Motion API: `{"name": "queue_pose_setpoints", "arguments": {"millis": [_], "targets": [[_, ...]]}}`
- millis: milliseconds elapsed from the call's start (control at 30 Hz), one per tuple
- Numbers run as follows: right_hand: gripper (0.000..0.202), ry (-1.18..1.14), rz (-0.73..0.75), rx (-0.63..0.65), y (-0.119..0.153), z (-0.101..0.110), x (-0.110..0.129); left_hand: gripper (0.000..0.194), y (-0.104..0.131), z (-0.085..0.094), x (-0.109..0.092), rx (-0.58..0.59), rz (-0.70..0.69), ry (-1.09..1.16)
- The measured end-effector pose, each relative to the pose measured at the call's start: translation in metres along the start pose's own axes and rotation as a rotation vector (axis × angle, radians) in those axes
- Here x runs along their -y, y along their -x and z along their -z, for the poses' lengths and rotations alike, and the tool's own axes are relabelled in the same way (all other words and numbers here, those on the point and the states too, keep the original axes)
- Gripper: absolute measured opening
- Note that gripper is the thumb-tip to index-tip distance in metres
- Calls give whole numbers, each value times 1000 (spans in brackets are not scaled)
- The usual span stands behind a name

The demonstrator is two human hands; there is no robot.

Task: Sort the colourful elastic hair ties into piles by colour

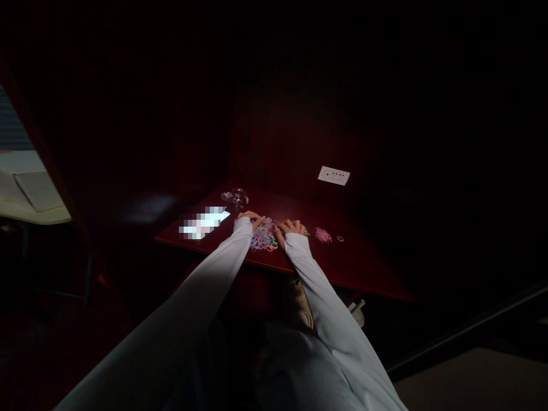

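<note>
A loose pile of small pastel hair ties (264, 237) lies on the dark red desk (363, 268). At its left edge is my left hand (250, 217), fingers stretched out toward the pile and touching or just over it. My right hand (291, 228) rests palm down on the pile's right side, its fingers spread and partly hiding the ties under it. Neither hand visibly grips a tie. Right of that hand sits a small heap of pink hair ties (323, 234), with a single pale hair tie (340, 238) beside it.
A clear jar (240, 198) stands at the back left of the desk. Nearer the left edge lies a lit, blurred-out screen (203, 222). A white power socket (334, 176) is on the back panel. Beyond the left partition is a pale table (38, 211).
</note>
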State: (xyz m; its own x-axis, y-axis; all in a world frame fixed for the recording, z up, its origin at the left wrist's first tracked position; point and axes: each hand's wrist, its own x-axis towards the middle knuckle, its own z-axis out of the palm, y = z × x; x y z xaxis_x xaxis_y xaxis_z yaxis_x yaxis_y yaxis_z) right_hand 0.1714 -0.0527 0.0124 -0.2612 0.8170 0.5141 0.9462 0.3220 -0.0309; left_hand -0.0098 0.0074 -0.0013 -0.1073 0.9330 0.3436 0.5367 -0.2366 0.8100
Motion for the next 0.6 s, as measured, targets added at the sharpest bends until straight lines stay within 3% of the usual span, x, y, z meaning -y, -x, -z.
{"name": "queue_pose_setpoints", "arguments": {"millis": [333,600], "targets": [[33,-86,-21,-6,-4,-6,9,18,6,6,-11,52,-39,-1],[32,-113,-32,21,-6,-8,10,18,2,1,-6,83,-77,12]]}}
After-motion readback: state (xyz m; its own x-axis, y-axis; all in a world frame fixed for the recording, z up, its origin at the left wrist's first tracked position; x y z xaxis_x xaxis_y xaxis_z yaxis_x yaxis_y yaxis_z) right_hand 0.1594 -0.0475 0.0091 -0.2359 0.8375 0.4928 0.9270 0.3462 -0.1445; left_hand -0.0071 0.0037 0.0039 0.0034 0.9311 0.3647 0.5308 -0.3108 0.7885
